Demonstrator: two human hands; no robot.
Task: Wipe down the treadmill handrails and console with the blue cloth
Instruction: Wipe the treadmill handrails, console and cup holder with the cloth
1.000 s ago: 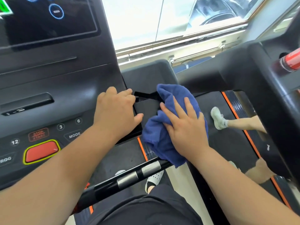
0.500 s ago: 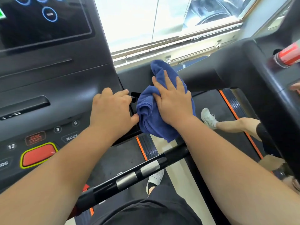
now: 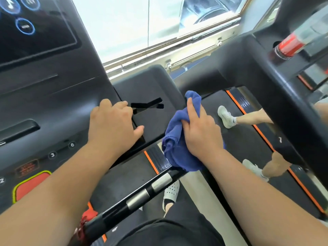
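A bunched blue cloth lies against the right edge of the black side panel beside the treadmill console. My right hand grips the cloth, fingers curled into its folds and the forefinger stretched up along its top. My left hand rests on the console's right edge, fingers bent over the seam and thumb on the panel. A black handrail with silver sensor bands runs diagonally below both arms.
The console carries a touchscreen, numbered keys and a red stop button. On the neighbouring treadmill to the right a person's legs in white shoes are moving. A red-labelled bottle sits in that machine's holder. My own white shoe shows below.
My right hand has drawn the cloth down and to the right, from the panel's top back to its lower right edge, uncovering the panel. My left hand has stayed in place.
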